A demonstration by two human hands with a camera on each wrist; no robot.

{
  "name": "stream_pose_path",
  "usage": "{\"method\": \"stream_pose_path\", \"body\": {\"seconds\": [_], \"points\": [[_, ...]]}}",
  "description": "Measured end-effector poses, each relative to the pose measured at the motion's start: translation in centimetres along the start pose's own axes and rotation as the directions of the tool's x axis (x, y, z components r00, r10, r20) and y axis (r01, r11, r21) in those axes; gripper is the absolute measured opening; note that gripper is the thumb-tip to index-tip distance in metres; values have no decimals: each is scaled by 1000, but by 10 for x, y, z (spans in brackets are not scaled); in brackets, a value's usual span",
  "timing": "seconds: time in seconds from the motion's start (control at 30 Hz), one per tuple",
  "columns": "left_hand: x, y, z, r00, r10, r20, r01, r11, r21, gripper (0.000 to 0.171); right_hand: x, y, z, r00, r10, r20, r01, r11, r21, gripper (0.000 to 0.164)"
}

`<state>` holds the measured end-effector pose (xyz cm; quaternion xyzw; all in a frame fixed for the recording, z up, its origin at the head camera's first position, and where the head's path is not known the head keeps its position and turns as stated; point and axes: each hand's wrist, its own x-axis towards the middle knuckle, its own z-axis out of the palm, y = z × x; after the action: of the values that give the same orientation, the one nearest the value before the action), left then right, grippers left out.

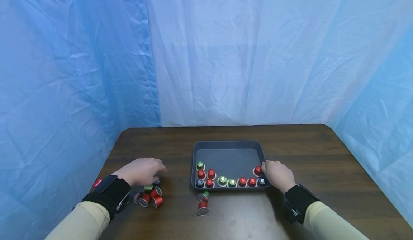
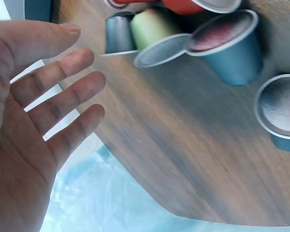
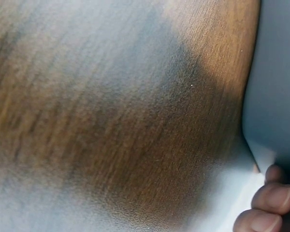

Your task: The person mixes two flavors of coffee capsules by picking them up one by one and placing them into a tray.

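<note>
My left hand (image 1: 143,170) hovers over the left of the table beside a small pile of coffee capsules; its fingers are relaxed, the palm empty in the left wrist view. In that pile lie a green capsule (image 2: 152,31), a dark capsule (image 2: 120,36) and red capsules (image 1: 157,201), tipped at various angles. My right hand (image 1: 279,175) grips the right rim of a dark grey tray (image 1: 230,145), fingers curled against its outer wall (image 3: 275,96). Close to those fingers, inside the tray, stands a red capsule (image 1: 257,170).
More upright capsules line the tray's near side and left corner, including a green capsule (image 1: 200,165) and a dark blue capsule (image 1: 261,182). In front of the tray lie a green capsule (image 1: 204,196) and a red capsule (image 1: 203,208). Blue sheets (image 1: 226,53) surround the wooden table (image 1: 306,139).
</note>
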<state>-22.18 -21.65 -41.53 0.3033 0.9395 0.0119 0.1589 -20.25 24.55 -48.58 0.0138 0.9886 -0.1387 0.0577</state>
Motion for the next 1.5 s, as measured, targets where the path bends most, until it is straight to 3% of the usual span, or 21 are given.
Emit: {"method": "stream_pose_path", "body": {"seconds": [0.3,0.7,0.9,1.17,1.5], "points": [[-7,-7,8,998,59,-31,-58,998,11,18,-1,1,1,1000,-1,-4,1,1000,5,33],[-5,-12,15,997,64,-49,-64,998,4,14,0,1,1,1000,-8,-10,8,1000,6,32],[-2,-10,20,994,90,-65,-88,995,41,14,0,1,1,1000,-8,-8,8,1000,12,32],[0,-8,23,997,69,-41,-66,996,65,19,1,1,2,1000,-4,-6,4,1000,10,32],[4,-7,26,995,91,-43,-87,992,88,22,1,2,2,1000,-6,-11,6,1000,14,32]]}}
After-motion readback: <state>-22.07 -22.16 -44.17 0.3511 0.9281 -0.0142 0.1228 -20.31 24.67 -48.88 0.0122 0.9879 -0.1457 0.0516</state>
